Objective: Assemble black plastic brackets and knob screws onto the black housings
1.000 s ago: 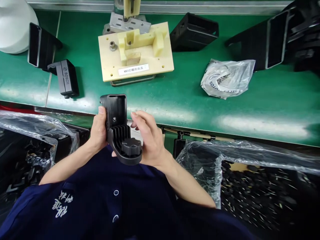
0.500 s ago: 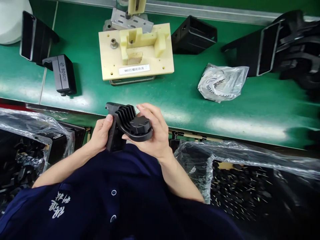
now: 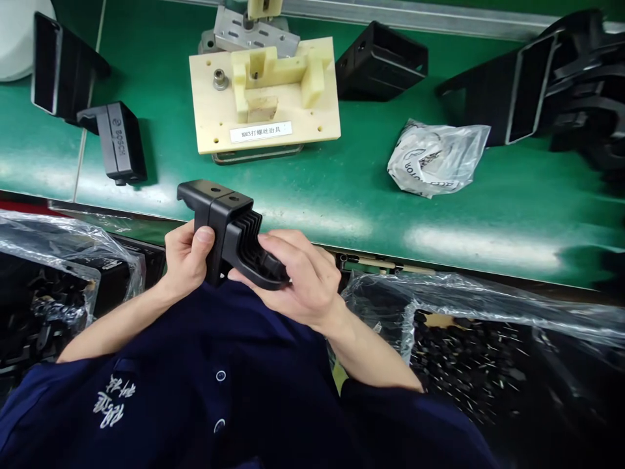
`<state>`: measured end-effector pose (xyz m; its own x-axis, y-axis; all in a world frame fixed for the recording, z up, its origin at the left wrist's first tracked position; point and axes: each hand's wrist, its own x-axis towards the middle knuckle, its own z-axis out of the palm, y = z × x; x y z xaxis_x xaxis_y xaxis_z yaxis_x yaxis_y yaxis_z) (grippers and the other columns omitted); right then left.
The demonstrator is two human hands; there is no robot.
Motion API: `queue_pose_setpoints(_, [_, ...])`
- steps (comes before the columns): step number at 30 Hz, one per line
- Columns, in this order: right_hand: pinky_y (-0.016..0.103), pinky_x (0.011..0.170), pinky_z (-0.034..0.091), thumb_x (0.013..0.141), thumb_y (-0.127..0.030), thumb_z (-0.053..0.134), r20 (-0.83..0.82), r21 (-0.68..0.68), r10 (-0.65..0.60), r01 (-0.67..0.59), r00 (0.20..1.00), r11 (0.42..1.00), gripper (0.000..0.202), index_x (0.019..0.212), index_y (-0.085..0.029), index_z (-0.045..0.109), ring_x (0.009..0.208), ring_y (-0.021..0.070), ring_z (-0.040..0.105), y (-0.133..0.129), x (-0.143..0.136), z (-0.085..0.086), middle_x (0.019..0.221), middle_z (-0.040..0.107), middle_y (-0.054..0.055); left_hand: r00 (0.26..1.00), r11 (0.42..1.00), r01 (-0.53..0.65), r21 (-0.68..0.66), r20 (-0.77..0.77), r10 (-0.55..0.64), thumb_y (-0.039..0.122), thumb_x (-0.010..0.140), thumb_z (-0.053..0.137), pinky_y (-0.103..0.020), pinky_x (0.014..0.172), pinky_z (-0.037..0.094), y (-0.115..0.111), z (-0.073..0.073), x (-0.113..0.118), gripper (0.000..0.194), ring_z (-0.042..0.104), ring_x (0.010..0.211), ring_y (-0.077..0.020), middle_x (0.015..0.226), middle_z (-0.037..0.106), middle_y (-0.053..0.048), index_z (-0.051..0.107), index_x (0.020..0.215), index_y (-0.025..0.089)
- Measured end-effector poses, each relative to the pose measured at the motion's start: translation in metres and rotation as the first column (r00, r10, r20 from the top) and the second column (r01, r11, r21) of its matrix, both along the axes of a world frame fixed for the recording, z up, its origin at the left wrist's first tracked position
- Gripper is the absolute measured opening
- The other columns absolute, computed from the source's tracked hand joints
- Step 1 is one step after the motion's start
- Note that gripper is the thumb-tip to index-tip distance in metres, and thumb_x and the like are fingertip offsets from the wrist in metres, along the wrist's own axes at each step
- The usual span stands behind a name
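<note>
Just off the bench's front edge, both hands hold a black plastic bracket (image 3: 222,225) with two holes on its top face and a ribbed, curved arm reaching to the right. My left hand (image 3: 188,257) is closed on the block-shaped left part, thumb pressed on the face toward me. Around the curved arm my right hand (image 3: 297,273) is closed, fingertips by the ribs. A black knob (image 3: 273,262) on that arm is partly covered by the fingers. Further left on the bench lies a similar black bracket (image 3: 120,143) marked BOSCH.
A cream screw fixture (image 3: 266,137) with a label stands mid-bench. Black hollow housings (image 3: 385,65) lie beside it and at both sides. A plastic bag (image 3: 434,159) of small parts sits at right. Plastic-lined bins of black parts (image 3: 469,365) flank my body.
The bracket has been tipped so its top face with two holes shows, and it has risen slightly. My right hand has turned and now covers most of the knob.
</note>
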<state>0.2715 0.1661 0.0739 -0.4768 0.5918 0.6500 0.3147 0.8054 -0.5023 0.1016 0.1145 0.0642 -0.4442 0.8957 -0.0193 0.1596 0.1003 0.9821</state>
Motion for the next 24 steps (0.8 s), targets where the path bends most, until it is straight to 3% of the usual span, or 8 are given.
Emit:
queue_pose_setpoints(3, [0.030, 0.062, 0.061, 0.086, -0.035, 0.073, -0.027, 0.011, -0.009, 0.009, 1.000, 1.000, 0.040, 0.115, -0.018, 0.052, 0.078, 0.0208, 0.069, -0.006, 0.001, -0.003, 0.094, 0.068, 0.009, 1.000, 0.999, 0.016, 0.045, -0.015, -0.015, 0.071, 0.079, 0.056, -0.030, 0.047, 0.021, -0.001, 0.000, 0.003, 0.065, 0.021, 0.049, -0.0095, 0.050, 0.026, 0.003, 0.036, 0.049, 0.018])
queue_pose_setpoints(10, [0.032, 0.066, 0.060, 0.082, -0.037, 0.078, -0.092, -0.114, -0.095, 0.084, 0.991, 0.990, 0.045, 0.115, -0.020, 0.053, 0.080, 0.0220, 0.068, -0.007, 0.000, -0.004, 0.095, 0.068, 0.008, 0.982, 0.985, 0.151, -0.079, 0.129, -0.140, 0.072, 0.078, 0.058, -0.025, 0.040, 0.019, 0.009, 0.004, 0.006, 0.067, 0.018, 0.045, -0.0066, 0.047, 0.024, 0.004, 0.038, 0.046, 0.017])
queue_pose_setpoints(14, [0.032, 0.066, 0.059, 0.082, -0.043, 0.076, -0.103, -0.170, -0.153, 0.134, 0.983, 0.976, 0.040, 0.108, -0.020, 0.056, 0.075, 0.0214, 0.067, 0.009, -0.008, -0.006, 0.090, 0.067, 0.008, 0.968, 0.965, 0.147, -0.218, 0.232, -0.096, 0.077, 0.070, 0.060, -0.023, 0.039, 0.016, 0.008, 0.002, 0.003, 0.069, 0.018, 0.044, -0.0059, 0.046, 0.026, 0.004, 0.040, 0.046, 0.016])
queue_pose_setpoints(17, [0.033, 0.073, 0.059, 0.082, -0.049, 0.074, -0.055, -0.277, -0.124, 0.104, 0.991, 0.955, 0.043, 0.109, -0.020, 0.056, 0.080, 0.0223, 0.067, 0.018, -0.012, -0.011, 0.095, 0.067, 0.008, 0.949, 0.943, 0.083, -0.321, 0.314, 0.023, 0.080, 0.066, 0.061, -0.022, 0.039, 0.017, 0.004, -0.006, 0.005, 0.070, 0.021, 0.043, -0.0058, 0.046, 0.031, 0.004, 0.043, 0.046, 0.016])
queue_pose_setpoints(20, [0.034, 0.072, 0.059, 0.083, -0.048, 0.073, -0.051, -0.479, -0.098, 0.062, 0.994, 0.876, 0.054, 0.123, -0.019, 0.052, 0.078, 0.0220, 0.067, 0.017, -0.014, -0.017, 0.097, 0.067, 0.009, 0.916, 0.949, -0.043, -0.312, 0.366, 0.162, 0.078, 0.067, 0.062, -0.022, 0.043, 0.024, 0.006, -0.012, 0.009, 0.065, 0.028, 0.047, -0.0076, 0.051, 0.039, 0.003, 0.052, 0.054, 0.015])
queue_pose_setpoints(22, [0.033, 0.071, 0.060, 0.090, -0.046, 0.064, -0.087, -0.624, 0.029, -0.077, 0.996, 0.777, 0.052, 0.131, -0.018, 0.047, 0.075, 0.0206, 0.067, 0.010, -0.017, -0.022, 0.092, 0.067, 0.008, 0.908, 0.967, -0.126, -0.222, 0.368, 0.202, 0.076, 0.070, 0.061, -0.023, 0.048, 0.032, 0.010, -0.011, 0.011, 0.062, 0.034, 0.052, -0.0097, 0.056, 0.044, 0.002, 0.056, 0.061, 0.015])
queue_pose_setpoints(24, [0.034, 0.080, 0.060, 0.098, -0.044, 0.049, -0.131, -0.707, 0.165, -0.209, 0.977, 0.676, 0.043, 0.133, -0.019, 0.046, 0.084, 0.0206, 0.069, 0.001, -0.021, -0.025, 0.097, 0.068, 0.009, 0.922, 0.977, -0.172, -0.127, 0.329, 0.205, 0.074, 0.074, 0.059, -0.025, 0.054, 0.038, 0.014, -0.007, 0.014, 0.057, 0.040, 0.058, -0.0123, 0.062, 0.050, 0.000, 0.059, 0.067, 0.017])
